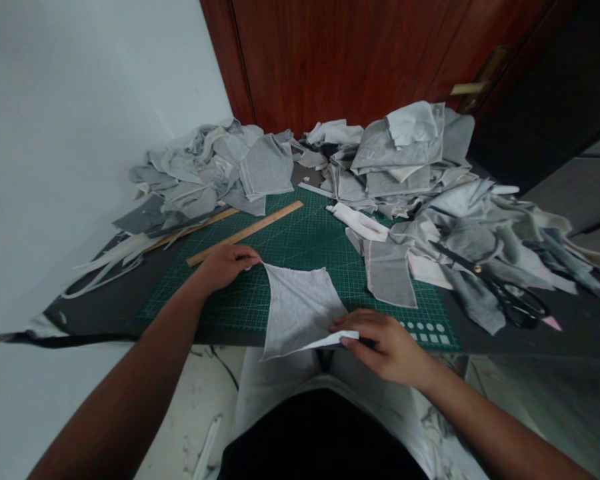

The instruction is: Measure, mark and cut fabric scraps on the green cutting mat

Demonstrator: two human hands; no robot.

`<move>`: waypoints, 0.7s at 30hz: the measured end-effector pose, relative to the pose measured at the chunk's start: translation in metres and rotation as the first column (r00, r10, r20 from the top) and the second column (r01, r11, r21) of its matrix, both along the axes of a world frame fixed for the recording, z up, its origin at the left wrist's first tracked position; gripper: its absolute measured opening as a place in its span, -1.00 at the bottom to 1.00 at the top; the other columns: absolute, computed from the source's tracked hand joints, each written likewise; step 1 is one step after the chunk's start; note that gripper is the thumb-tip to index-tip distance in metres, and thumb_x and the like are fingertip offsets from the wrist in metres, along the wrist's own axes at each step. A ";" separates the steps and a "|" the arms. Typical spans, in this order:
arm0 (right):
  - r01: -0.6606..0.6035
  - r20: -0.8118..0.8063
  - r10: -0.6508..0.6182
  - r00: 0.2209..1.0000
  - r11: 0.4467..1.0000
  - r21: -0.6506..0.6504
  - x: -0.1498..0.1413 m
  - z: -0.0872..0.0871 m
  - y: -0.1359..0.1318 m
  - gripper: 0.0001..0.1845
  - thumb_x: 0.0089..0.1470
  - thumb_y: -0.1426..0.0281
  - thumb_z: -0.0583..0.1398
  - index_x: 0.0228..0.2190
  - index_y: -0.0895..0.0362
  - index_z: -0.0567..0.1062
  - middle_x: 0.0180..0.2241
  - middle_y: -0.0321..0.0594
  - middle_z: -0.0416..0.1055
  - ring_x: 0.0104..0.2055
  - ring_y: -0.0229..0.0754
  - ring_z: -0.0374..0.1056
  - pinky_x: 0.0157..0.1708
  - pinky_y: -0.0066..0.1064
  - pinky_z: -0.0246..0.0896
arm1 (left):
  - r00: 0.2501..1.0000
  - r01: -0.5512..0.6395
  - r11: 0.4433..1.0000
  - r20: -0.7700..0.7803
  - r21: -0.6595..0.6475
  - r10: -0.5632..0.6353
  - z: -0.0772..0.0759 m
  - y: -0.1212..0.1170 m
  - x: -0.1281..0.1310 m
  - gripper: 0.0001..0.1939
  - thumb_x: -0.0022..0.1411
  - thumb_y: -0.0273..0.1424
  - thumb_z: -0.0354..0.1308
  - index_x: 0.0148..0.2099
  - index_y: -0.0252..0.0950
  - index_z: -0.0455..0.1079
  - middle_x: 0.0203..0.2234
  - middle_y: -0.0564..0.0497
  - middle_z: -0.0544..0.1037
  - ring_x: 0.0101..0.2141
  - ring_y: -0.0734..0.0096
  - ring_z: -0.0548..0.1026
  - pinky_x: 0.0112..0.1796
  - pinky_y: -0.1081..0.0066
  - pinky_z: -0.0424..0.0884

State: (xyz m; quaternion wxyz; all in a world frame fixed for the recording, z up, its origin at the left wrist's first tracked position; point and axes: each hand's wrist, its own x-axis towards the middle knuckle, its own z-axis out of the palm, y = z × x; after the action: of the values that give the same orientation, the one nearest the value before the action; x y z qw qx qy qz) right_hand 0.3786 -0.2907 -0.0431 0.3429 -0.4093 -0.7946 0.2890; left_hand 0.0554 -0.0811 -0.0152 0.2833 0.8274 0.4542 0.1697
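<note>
A light grey piece of fabric is stretched between my two hands at the near edge of a green cutting mat. My left hand pinches its upper left corner. At the lower right, my right hand grips the opposite edge, where a whitish strip of the fabric is folded over. The fabric's lower left corner hangs past the table edge. Just beyond my left hand lies a wooden ruler. To the right of the fabric rests another grey fabric piece.
Fabric scraps form a heap at the back left and a larger heap at the back right. Black-handled scissors lie among scraps on the right. A white wall borders the left, and a brown door stands behind the table.
</note>
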 end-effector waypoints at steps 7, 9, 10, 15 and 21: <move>0.004 -0.011 -0.004 1.000 1.000 -0.006 -0.002 -0.002 0.000 -0.80 0.29 0.44 0.20 -0.10 0.07 0.59 -0.10 -0.14 0.63 -0.02 -0.11 0.54 -0.01 -0.26 0.45 | 1.000 -0.024 1.000 0.011 -0.004 0.024 0.001 0.001 0.000 -0.73 0.16 -0.21 0.16 -0.30 -0.25 0.62 -0.44 0.01 0.64 -0.37 0.28 0.53 -0.24 0.37 0.38; -0.015 -0.010 0.015 1.000 1.000 -0.007 0.001 0.002 0.000 -0.74 0.24 0.50 0.19 -0.08 0.08 0.58 -0.10 -0.14 0.62 -0.01 -0.11 0.53 -0.01 -0.25 0.45 | 1.000 -0.003 1.000 0.027 -0.014 0.003 0.004 -0.003 0.003 -0.72 0.18 -0.21 0.15 -0.27 -0.26 0.62 -0.44 0.00 0.63 -0.38 0.29 0.53 -0.25 0.37 0.39; -0.028 -0.003 0.028 1.000 0.999 -0.015 0.002 0.006 0.001 -0.68 0.19 0.55 0.18 -0.06 0.08 0.58 -0.08 -0.14 0.61 0.00 -0.11 0.52 0.00 -0.25 0.45 | 0.999 0.014 1.000 0.039 -0.017 -0.013 0.006 -0.007 0.005 -0.71 0.20 -0.22 0.14 -0.26 -0.27 0.62 -0.44 0.00 0.63 -0.38 0.30 0.52 -0.25 0.37 0.39; 0.068 -0.007 -0.067 0.998 0.996 0.065 -0.004 0.035 0.021 -0.46 0.04 0.59 0.17 0.07 0.06 0.49 0.10 -0.09 0.51 0.13 -0.01 0.44 0.13 -0.07 0.36 | 0.986 0.088 0.996 0.142 -0.013 -0.086 0.019 -0.032 0.024 -0.73 0.24 -0.26 0.13 -0.26 -0.27 0.61 -0.39 0.00 0.65 -0.34 0.31 0.55 -0.20 0.36 0.43; 0.133 -0.045 -0.130 0.990 0.990 0.047 -0.063 0.053 0.074 -0.57 0.20 0.24 0.32 0.04 0.16 0.50 0.04 -0.02 0.54 0.10 0.02 0.42 0.15 -0.12 0.26 | 0.945 0.113 0.993 0.306 0.024 -0.115 0.040 -0.073 0.057 -0.80 0.26 -0.32 0.18 -0.24 -0.24 0.62 -0.34 0.02 0.68 -0.30 0.32 0.59 -0.14 0.34 0.48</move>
State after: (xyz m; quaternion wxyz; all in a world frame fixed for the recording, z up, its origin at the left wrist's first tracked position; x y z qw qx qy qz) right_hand 0.3153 -0.2165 0.0100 0.3880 -0.4459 -0.7655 0.2542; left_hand 0.1124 -0.1539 0.0251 0.3571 0.8169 0.3556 0.2808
